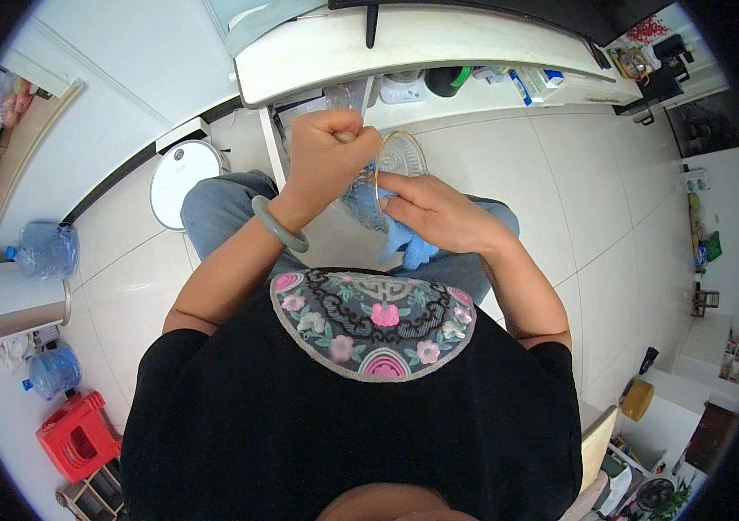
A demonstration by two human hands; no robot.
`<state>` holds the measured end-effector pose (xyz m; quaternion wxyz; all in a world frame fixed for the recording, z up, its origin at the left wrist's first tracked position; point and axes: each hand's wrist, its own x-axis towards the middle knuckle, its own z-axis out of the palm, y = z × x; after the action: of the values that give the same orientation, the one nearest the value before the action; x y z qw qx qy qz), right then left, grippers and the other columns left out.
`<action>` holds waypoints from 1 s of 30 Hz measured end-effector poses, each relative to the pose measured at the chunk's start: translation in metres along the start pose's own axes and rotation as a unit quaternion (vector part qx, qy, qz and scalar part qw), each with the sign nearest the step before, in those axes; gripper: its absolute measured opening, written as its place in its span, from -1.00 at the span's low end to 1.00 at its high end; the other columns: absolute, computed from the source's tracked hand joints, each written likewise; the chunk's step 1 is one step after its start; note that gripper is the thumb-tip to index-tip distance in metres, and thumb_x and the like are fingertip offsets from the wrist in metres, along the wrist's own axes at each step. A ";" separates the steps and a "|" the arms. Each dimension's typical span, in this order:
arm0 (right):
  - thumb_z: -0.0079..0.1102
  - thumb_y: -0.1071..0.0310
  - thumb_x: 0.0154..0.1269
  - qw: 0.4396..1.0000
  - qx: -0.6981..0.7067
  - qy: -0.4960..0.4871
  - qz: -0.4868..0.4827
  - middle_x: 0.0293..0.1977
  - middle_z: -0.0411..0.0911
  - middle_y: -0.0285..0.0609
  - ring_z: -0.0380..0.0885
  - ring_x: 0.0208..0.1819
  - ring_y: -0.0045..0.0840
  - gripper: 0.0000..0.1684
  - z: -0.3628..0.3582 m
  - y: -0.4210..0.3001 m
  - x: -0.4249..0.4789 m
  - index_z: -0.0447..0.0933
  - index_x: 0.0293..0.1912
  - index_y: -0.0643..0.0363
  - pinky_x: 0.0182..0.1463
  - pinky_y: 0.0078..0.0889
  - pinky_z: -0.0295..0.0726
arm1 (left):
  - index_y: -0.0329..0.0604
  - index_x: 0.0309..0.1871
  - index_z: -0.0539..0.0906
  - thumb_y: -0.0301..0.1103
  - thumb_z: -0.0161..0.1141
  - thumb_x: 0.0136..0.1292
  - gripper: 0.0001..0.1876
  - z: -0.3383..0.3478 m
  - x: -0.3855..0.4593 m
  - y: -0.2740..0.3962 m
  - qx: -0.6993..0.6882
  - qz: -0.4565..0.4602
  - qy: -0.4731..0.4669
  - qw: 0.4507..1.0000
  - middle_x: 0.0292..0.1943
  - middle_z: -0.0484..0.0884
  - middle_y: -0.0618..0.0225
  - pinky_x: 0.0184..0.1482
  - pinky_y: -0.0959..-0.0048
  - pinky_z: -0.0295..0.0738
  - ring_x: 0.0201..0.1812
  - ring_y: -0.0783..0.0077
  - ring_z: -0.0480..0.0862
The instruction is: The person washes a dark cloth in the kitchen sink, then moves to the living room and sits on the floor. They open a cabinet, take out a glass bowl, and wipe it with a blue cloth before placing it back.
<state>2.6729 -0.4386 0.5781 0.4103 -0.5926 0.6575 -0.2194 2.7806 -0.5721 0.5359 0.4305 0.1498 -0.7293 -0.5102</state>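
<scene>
A clear patterned glass bowl (403,155) with a gold rim is tilted on its side in front of me, above my lap. My left hand (332,146) is closed in a fist at the bowl's left side, around a small yellowish part that shows between the fingers. A green bangle (280,223) circles that wrist. My right hand (438,211) reaches over the rim, its fingers pressing a blue cloth (408,244) against the glass. Part of the cloth shows through the bowl, and an end hangs below it.
An open drawer (272,140) of the white TV cabinet (317,52) stands just beyond my left hand. A white kitchen scale (403,91) and small boxes sit on its shelf. A round white robot vacuum (180,189) lies on the floor at left.
</scene>
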 end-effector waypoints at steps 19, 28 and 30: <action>-0.04 0.43 0.23 0.788 0.566 0.238 0.037 -0.32 0.53 -0.20 0.51 -0.25 -0.45 -0.83 -0.003 0.008 -0.024 0.46 -0.20 0.25 -0.16 -0.41 0.49 | -0.24 -0.73 0.19 -0.57 0.14 -0.04 -0.67 -0.006 0.010 0.006 -0.028 0.029 -0.013 0.999 -0.71 0.22 0.58 -0.59 0.65 0.05 -0.61 0.76 0.16; -0.02 0.27 0.32 0.727 0.449 0.496 -0.153 -0.12 0.51 -0.12 0.52 -0.21 -0.54 -0.66 -0.023 0.066 -0.017 0.41 0.01 0.25 -0.23 -0.62 0.56 | -0.15 -0.74 0.14 -0.63 0.11 -0.02 -0.62 -0.025 0.026 0.005 -0.190 -0.010 0.012 0.982 -0.70 0.17 0.64 -0.60 0.67 -0.03 -0.62 0.79 0.08; 0.04 0.25 0.29 0.709 0.486 0.496 -0.119 -0.11 0.51 -0.13 0.53 -0.17 -0.51 -0.60 -0.010 0.071 -0.010 0.40 0.05 0.26 -0.18 -0.56 0.56 | -0.16 -0.75 0.16 -0.63 0.10 -0.01 -0.63 -0.025 0.026 0.009 -0.191 0.006 0.012 0.981 -0.70 0.18 0.64 -0.60 0.66 -0.03 -0.62 0.78 0.09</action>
<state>2.6225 -0.4168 0.5318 0.2273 -0.1903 0.4927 -0.8182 2.7867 -0.6013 0.5588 0.4627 0.0668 -0.6140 -0.6359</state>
